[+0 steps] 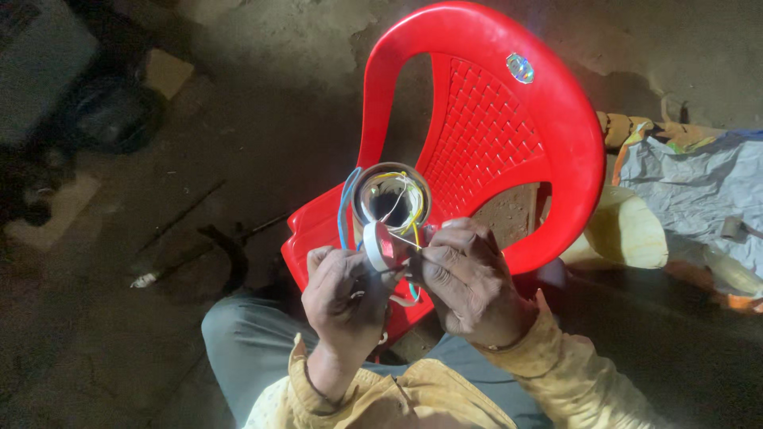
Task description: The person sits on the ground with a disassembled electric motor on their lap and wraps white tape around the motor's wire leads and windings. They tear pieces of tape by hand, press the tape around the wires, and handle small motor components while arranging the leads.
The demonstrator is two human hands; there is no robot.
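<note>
— What sits at the centre?

— A shiny metal cup-shaped housing (391,199), its open mouth turned up toward the camera, with thin yellow and white wires (407,208) looped inside it and a blue wire (346,205) curving down its left side. It is held up in front of the person's chest, over the edge of a red plastic chair (509,135).

— And the hands?

— The left hand (343,295) is curled closed just below the housing, fingers wrapped around the lower part of the assembly and the blue wire's end. The right hand (469,282) is also closed, fingertips pinched against a small white round piece with a red face (380,246) and the wires beside it. The two hands nearly touch.

— What lies around them?

— The chair lies tipped on a dusty earthen floor (270,103). To the right are a pale yellow container (628,230) and crumpled grey sheeting (699,191); to the left, dark objects in shadow that I cannot make out.
</note>
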